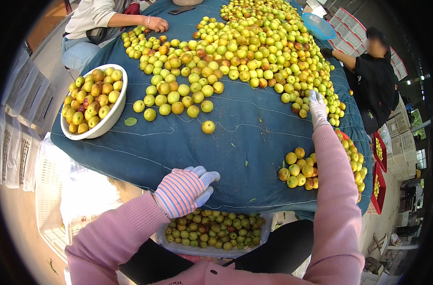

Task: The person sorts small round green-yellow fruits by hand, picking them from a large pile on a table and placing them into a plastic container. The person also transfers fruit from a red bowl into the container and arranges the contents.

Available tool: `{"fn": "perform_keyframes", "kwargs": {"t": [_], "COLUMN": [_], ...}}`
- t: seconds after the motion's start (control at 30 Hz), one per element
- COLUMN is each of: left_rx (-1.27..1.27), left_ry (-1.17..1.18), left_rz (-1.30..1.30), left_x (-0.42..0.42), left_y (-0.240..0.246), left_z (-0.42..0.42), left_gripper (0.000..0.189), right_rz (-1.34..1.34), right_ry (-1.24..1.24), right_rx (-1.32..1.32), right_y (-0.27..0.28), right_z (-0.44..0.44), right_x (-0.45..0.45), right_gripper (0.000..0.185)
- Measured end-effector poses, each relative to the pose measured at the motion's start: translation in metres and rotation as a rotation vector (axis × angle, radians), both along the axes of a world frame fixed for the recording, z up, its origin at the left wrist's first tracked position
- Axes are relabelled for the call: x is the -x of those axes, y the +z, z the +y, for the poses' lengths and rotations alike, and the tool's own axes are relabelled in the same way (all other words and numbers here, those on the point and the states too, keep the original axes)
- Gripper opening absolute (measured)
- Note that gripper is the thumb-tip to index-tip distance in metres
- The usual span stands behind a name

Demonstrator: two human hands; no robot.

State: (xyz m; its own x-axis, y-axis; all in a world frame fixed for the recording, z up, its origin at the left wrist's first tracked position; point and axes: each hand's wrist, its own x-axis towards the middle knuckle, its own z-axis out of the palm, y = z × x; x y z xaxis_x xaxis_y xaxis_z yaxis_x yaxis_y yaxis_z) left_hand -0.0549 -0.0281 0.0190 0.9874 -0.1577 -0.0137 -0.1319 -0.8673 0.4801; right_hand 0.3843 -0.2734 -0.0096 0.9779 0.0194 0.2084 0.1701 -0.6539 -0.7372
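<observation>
A large heap of yellow-green jujubes, some blushed brown, spreads over a blue cloth-covered table. My right hand, in a striped knit glove, reaches to the heap's right edge with its fingers against the fruit; whether it grips one is hidden. Near the table's front edge, my left hand is in a matching glove, palm down, fingers partly spread, with no fruit visible in it. A single jujube lies ahead of it. Beside my right forearm is a small group of browner jujubes.
A white basket full of jujubes stands at left. Below the table edge, a lined crate holds more. A red-rimmed container of fruit sits right. A person's hand rests near the heap; another person stands right, near a blue basin.
</observation>
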Motion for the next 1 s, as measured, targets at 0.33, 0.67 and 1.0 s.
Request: {"fn": "perform_keyframes", "kwargs": {"t": [0.33,0.67,1.0], "left_rx": [0.226,0.116,0.127], "left_ry": [-0.058,-0.028,0.015], "left_rz": [0.065,0.105,0.078], "left_x": [0.01,-0.003,-0.004], "left_y": [0.0,-0.007,-0.017], "left_z": [0.007,-0.012,-0.006], "left_gripper": [0.038,0.043,0.045], "right_rz": [-0.015,-0.22,-0.256], "right_ry": [0.098,0.459,0.492], "right_rx": [0.026,0.177,0.291], "right_y": [-0.051,-0.023,0.013], "right_z": [0.082,0.167,0.204], "right_x": [-0.032,0.105,0.064], "right_gripper": [0.054,0.047,0.054]}}
